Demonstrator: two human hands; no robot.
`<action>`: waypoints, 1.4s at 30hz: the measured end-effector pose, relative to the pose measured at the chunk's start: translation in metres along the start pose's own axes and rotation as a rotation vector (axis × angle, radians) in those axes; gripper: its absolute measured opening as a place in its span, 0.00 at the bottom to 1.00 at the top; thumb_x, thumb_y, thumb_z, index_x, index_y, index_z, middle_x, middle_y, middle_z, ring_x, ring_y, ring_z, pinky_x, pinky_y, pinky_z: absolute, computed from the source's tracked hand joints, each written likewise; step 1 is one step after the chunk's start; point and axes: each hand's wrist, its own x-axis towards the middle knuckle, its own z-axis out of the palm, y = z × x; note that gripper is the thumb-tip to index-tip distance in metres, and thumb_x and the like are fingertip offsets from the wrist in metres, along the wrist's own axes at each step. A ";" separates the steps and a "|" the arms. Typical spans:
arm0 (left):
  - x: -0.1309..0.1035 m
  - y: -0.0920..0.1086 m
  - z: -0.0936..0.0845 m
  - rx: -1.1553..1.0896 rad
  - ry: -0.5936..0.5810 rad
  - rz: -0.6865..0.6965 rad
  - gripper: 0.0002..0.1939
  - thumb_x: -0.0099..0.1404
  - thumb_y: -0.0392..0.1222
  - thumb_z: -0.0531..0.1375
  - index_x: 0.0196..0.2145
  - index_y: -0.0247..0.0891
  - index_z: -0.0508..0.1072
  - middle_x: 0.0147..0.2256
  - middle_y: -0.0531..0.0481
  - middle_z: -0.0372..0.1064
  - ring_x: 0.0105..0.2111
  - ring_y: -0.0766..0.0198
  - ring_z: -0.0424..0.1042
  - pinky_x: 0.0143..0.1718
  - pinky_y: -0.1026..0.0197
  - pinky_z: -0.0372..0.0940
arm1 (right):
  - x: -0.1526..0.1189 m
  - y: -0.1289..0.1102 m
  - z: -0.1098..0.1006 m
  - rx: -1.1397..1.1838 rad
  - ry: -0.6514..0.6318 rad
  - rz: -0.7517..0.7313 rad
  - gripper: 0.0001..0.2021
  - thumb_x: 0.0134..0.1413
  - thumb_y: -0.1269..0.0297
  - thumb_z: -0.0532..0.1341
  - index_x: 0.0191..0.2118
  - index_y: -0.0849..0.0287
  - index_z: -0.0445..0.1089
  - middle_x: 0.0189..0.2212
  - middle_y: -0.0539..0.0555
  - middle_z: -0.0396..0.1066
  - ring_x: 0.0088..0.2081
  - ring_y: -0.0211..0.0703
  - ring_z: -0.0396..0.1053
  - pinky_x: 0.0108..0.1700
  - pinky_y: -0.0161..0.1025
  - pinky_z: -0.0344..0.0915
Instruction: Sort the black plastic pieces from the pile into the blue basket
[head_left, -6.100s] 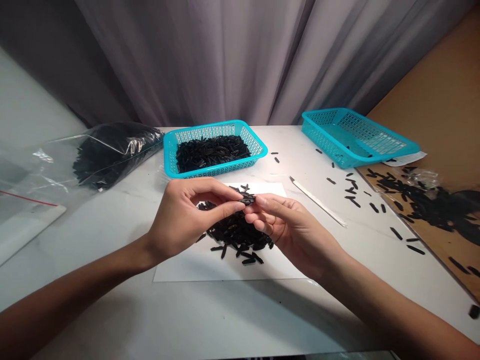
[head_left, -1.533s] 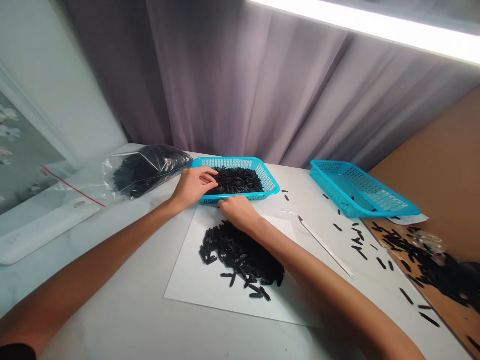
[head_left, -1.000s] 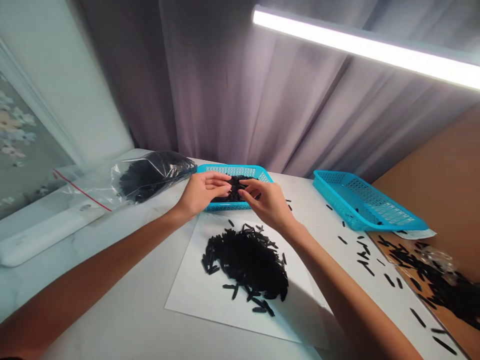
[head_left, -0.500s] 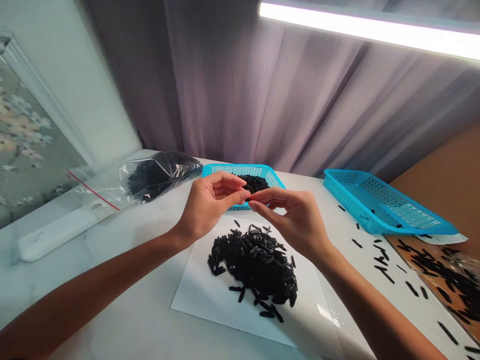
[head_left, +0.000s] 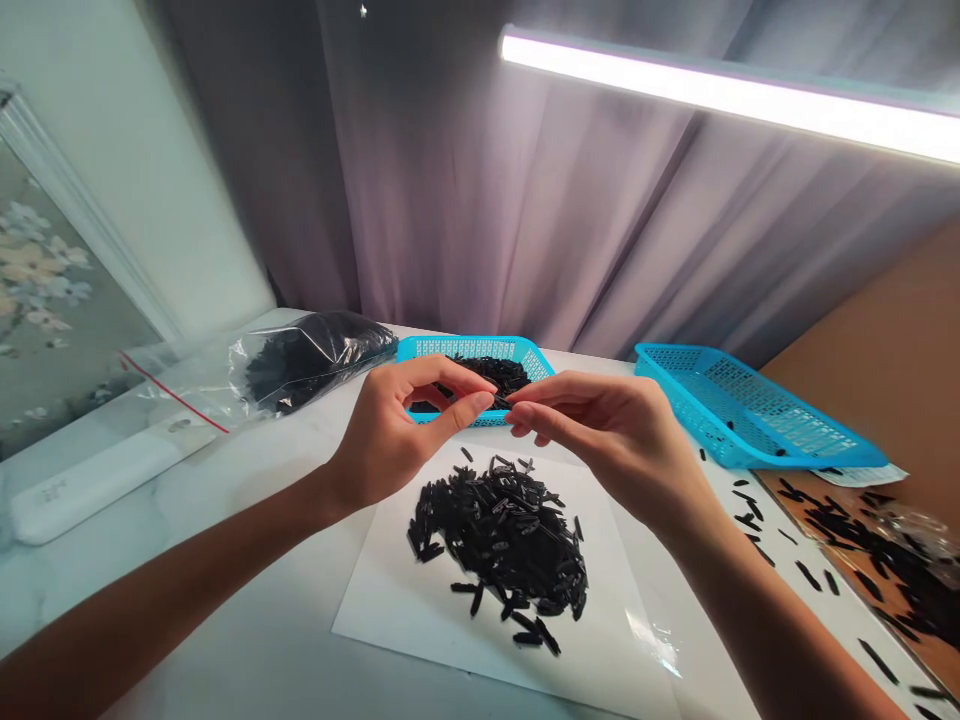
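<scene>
A small black strip-like piece [head_left: 501, 401] is pinched between my two hands, above the front of a blue basket. My left hand [head_left: 416, 415] grips its left end between thumb and fingertips. At the other end, the thumb and forefinger of my right hand [head_left: 600, 420] close on it. The blue basket [head_left: 480, 346] behind them holds a heap of similar black pieces [head_left: 499, 372]. Below my hands, a loose pile of black strips [head_left: 502, 535] lies on a white sheet [head_left: 390, 620]. Their exact kind is too small to make out.
A clear bag of black material [head_left: 300, 360] lies at the back left, beside a long white object [head_left: 105, 475]. Another blue basket [head_left: 757, 410] stands at the right. Black strips are scattered along the right side and on a brown board [head_left: 795, 510].
My hands have drawn slightly apart, so the black piece between them shows more. My right hand has turned and shifted right. The whole view has tilted a little.
</scene>
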 end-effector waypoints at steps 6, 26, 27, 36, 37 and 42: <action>-0.001 -0.003 0.003 0.022 0.014 0.037 0.02 0.66 0.38 0.68 0.36 0.42 0.83 0.35 0.55 0.82 0.37 0.68 0.79 0.38 0.69 0.73 | 0.004 0.005 -0.006 0.230 -0.092 0.207 0.09 0.51 0.60 0.76 0.32 0.60 0.82 0.26 0.54 0.81 0.29 0.38 0.77 0.30 0.31 0.71; -0.002 -0.003 0.004 -0.059 0.003 0.047 0.05 0.64 0.33 0.68 0.35 0.42 0.82 0.35 0.58 0.82 0.35 0.71 0.80 0.40 0.72 0.76 | 0.005 0.007 -0.004 0.334 -0.037 0.225 0.09 0.42 0.68 0.79 0.31 0.60 0.81 0.25 0.51 0.79 0.28 0.35 0.74 0.31 0.31 0.70; -0.002 -0.003 0.004 -0.060 0.003 0.047 0.05 0.64 0.33 0.68 0.35 0.42 0.82 0.34 0.57 0.82 0.35 0.71 0.80 0.40 0.71 0.76 | 0.004 0.007 -0.003 0.333 -0.039 0.217 0.09 0.42 0.68 0.79 0.31 0.60 0.81 0.25 0.51 0.79 0.27 0.34 0.73 0.31 0.30 0.70; 0.002 -0.018 0.008 0.069 0.032 0.051 0.05 0.67 0.37 0.65 0.41 0.39 0.80 0.39 0.51 0.80 0.41 0.64 0.80 0.41 0.65 0.75 | 0.046 0.053 -0.014 -0.001 0.099 0.043 0.08 0.49 0.63 0.73 0.35 0.60 0.80 0.30 0.54 0.81 0.31 0.43 0.78 0.35 0.39 0.74; 0.003 -0.019 0.008 0.078 0.014 0.042 0.06 0.68 0.37 0.64 0.43 0.39 0.79 0.39 0.50 0.80 0.41 0.64 0.79 0.42 0.64 0.75 | 0.055 0.061 -0.015 -0.131 0.119 0.019 0.07 0.52 0.64 0.70 0.36 0.61 0.79 0.31 0.56 0.82 0.33 0.45 0.79 0.37 0.41 0.75; 0.000 -0.029 0.003 0.298 -0.554 -0.069 0.17 0.69 0.47 0.65 0.53 0.41 0.76 0.50 0.46 0.78 0.50 0.55 0.77 0.51 0.54 0.73 | 0.059 0.081 -0.010 -0.376 0.024 0.007 0.06 0.56 0.65 0.68 0.37 0.61 0.80 0.36 0.59 0.84 0.36 0.50 0.80 0.43 0.47 0.76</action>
